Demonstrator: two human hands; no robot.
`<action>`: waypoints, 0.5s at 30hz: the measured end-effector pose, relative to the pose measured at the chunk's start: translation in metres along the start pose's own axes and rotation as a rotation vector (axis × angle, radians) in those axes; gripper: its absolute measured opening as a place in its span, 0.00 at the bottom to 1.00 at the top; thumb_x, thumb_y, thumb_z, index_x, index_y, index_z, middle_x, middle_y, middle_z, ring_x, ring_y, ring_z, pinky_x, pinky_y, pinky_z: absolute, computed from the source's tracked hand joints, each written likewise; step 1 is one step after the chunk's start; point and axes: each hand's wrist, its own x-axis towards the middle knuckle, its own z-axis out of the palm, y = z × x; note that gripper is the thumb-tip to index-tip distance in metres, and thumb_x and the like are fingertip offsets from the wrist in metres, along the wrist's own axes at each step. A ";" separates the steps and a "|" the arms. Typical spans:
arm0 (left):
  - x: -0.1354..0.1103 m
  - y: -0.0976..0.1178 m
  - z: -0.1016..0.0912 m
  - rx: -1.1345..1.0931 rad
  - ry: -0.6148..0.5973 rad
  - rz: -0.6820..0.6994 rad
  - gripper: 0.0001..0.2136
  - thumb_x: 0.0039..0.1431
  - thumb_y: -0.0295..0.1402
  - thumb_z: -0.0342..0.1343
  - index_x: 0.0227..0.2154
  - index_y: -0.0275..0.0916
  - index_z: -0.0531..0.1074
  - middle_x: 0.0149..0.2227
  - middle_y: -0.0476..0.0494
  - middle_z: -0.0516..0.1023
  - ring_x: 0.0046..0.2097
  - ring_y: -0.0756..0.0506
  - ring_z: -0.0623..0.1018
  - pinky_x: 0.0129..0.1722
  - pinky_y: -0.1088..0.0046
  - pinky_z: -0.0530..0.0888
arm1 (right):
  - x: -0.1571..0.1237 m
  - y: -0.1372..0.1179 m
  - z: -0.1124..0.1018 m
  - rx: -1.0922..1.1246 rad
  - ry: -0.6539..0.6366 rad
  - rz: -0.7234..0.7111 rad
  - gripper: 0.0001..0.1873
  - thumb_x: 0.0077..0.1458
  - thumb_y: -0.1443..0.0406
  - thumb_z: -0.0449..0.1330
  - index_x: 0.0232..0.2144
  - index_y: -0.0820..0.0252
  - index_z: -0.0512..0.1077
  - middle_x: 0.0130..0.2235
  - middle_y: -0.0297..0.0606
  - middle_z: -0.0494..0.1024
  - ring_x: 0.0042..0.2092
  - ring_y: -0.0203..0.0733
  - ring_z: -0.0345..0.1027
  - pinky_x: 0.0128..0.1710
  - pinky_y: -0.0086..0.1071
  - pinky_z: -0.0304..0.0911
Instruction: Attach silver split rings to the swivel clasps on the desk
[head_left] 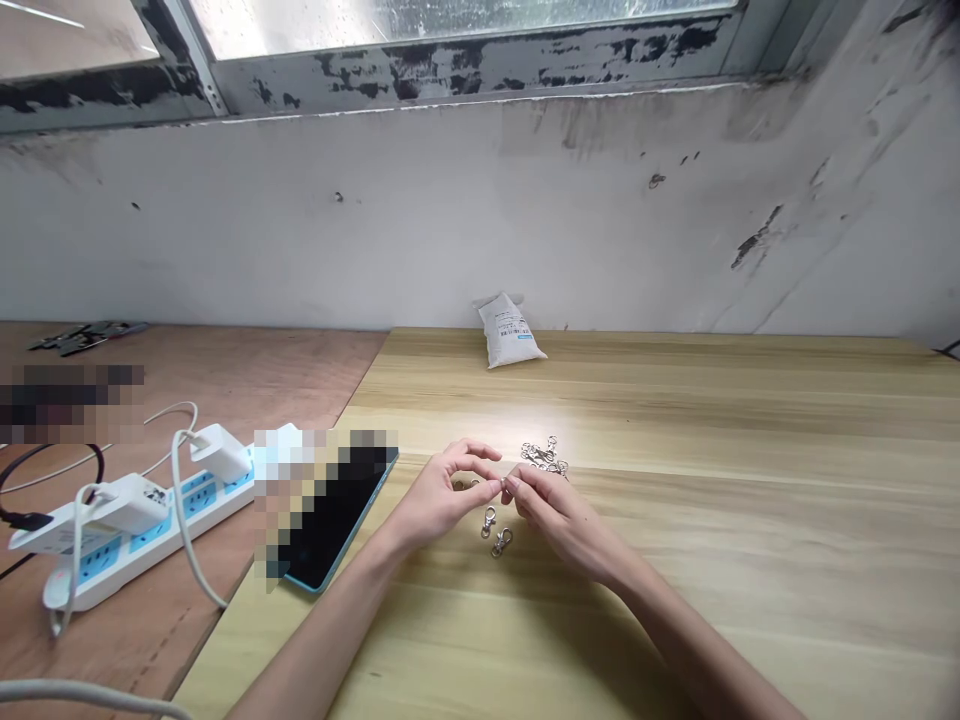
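Closest to the camera, 2 loose clasps (488, 521) lie on the pale wooden bench (712, 580), just under the fingertips and touching neither hand. Above them the left hand (441, 500) and right hand (556, 515) meet tip to tip. Each has thumb and forefinger pinched shut on the same small metal part (504, 485), with the other fingers loosely curled. The part is too small to tell its exact shape. It looks light, stiff and slick, easy to drop or flick away, so it is probably best gripped by the fingertips on its solid body, not on any thin moving piece. Just beyond the right hand's fingers sits a little pile of clasps (545, 456). To the left, a dark phone (341, 515) lies at the bench edge, and a power strip (150, 530) with white plugs rests on the neighbouring brown board. Farther back, a small white bag (510, 332) sits near the stained wall (375, 230), below a window (450, 15).
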 end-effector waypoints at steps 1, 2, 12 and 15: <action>0.000 0.000 0.000 -0.009 0.000 -0.009 0.07 0.56 0.37 0.60 0.29 0.41 0.79 0.51 0.41 0.72 0.55 0.41 0.72 0.47 0.66 0.74 | 0.000 -0.001 0.000 -0.018 -0.012 -0.006 0.20 0.66 0.53 0.46 0.30 0.59 0.66 0.28 0.32 0.63 0.30 0.36 0.55 0.31 0.30 0.52; 0.000 0.001 0.000 -0.014 -0.001 -0.016 0.07 0.56 0.37 0.60 0.28 0.40 0.78 0.51 0.41 0.72 0.55 0.41 0.72 0.47 0.66 0.74 | 0.000 -0.001 0.000 -0.037 -0.020 -0.012 0.20 0.66 0.53 0.46 0.30 0.59 0.67 0.28 0.32 0.64 0.30 0.36 0.56 0.31 0.30 0.52; -0.001 0.002 -0.001 0.165 0.166 0.068 0.05 0.56 0.34 0.59 0.26 0.41 0.76 0.52 0.42 0.71 0.58 0.39 0.68 0.41 0.67 0.76 | 0.000 -0.001 0.005 -0.099 -0.032 -0.081 0.19 0.65 0.56 0.48 0.30 0.59 0.72 0.26 0.33 0.69 0.27 0.35 0.58 0.28 0.29 0.52; -0.001 0.003 0.000 0.205 0.212 0.110 0.05 0.56 0.33 0.58 0.27 0.41 0.76 0.51 0.43 0.71 0.58 0.40 0.68 0.43 0.66 0.75 | 0.001 0.004 0.007 -0.093 0.006 -0.056 0.18 0.65 0.57 0.49 0.30 0.59 0.71 0.25 0.32 0.69 0.26 0.35 0.57 0.27 0.28 0.51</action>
